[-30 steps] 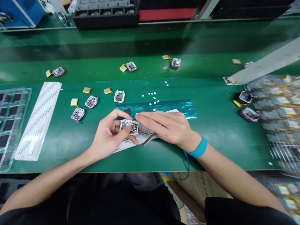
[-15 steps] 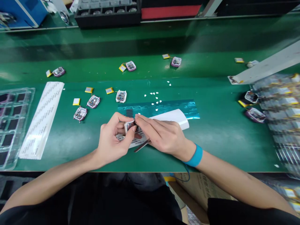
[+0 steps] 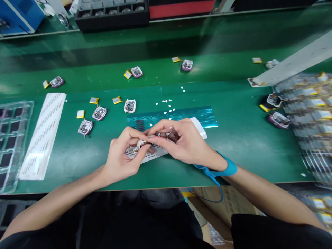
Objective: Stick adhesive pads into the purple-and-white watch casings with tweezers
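My left hand [image 3: 126,152] is closed, its thumb and fingers pinching a small white watch case [image 3: 141,143] with electronics inside. My right hand [image 3: 185,141] meets it from the other side, thumb and forefinger pressed together at the case's edge. A shiny brownish strip-like tool [image 3: 173,134] is tucked in the curl of the right hand; its kind is unclear. Fingers cover most of the case. Beneath both hands lies a white printed backing sheet [image 3: 150,157], curled at its right end. Behind them is a blue transparent film [image 3: 192,114] with dark strips [image 3: 140,125] on it.
Several open watch cases with wired batteries lie about, including a white one [image 3: 130,106] and a purple one [image 3: 85,127]. Small white stickers [image 3: 169,105] dot the green bench. A clear tray [image 3: 15,145] and printed sheet [image 3: 44,135] sit left; stacked trays [image 3: 316,128] and a post [image 3: 298,58] right.
My right hand has rolled over, its thumb now showing at the case. The strip-like tool has swung from pointing down-left to up within the hand. The view has shifted slightly.
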`<state>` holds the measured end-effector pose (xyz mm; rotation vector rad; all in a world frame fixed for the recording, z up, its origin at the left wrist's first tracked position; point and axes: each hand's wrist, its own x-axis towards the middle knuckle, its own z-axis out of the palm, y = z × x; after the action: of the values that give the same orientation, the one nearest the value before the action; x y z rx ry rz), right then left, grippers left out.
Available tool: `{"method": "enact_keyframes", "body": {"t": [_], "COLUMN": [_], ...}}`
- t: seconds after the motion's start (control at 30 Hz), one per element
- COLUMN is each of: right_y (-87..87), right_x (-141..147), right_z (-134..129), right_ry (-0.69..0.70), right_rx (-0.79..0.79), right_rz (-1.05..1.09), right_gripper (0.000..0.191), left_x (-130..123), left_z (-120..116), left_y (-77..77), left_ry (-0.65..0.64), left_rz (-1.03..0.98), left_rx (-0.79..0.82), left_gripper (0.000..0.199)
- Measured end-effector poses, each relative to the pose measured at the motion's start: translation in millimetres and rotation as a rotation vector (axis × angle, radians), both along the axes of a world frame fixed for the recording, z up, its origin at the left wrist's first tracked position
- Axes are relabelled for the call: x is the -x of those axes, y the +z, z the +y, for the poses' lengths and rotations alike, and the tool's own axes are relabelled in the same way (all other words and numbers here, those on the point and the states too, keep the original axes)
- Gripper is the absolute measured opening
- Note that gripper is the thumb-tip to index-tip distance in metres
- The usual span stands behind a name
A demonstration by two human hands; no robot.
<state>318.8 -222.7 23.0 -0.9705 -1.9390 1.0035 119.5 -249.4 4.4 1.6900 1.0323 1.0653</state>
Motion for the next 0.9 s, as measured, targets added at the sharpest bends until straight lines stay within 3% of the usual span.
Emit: {"method": "enact_keyframes", "body": {"t": [0.13, 0.27, 0.37, 0.47, 0.57, 0.67, 0.9], "right_y": [5.9, 15.2, 19.5, 11.9, -3.9, -15.2, -21.0], "right_x": [-11, -29, -44, -56, -66, -70, -65], "right_z": [8, 26, 34, 31, 23, 16, 9], "right_ry": [-0.013, -0.064, -0.147, -0.125, -0.068, -0.07, -0.146], "right_rx": [0.009, 0.112, 0.104, 0.232, 0.376, 0.471, 0.573], "right_rz": [0.031, 0.201, 0.113, 0.044, 0.088, 0.144, 0.2], "right_gripper": [0.033, 0.061, 0.072, 0.061, 0.038, 0.029, 0.044], "left_x": [0, 0, 1, 1, 3, 5, 4], "left_z": [4, 12, 18, 22, 24, 26, 27], "left_y": [-1.0, -3.7, -6.7, -6.9, -4.6, -3.8, -11.7], "left_ry": [0.016, -0.208, -0.351, -0.423, -0.444, -0.44, -0.447], "left_rz": [0.059, 0.215, 0.36, 0.464, 0.49, 0.487, 0.49], "left_rx": [-0.135, -0.414, -0.459, -0.478, -0.481, -0.478, -0.5], "left_gripper": [0.015, 0.011, 0.012, 0.014, 0.015, 0.014, 0.012]}}
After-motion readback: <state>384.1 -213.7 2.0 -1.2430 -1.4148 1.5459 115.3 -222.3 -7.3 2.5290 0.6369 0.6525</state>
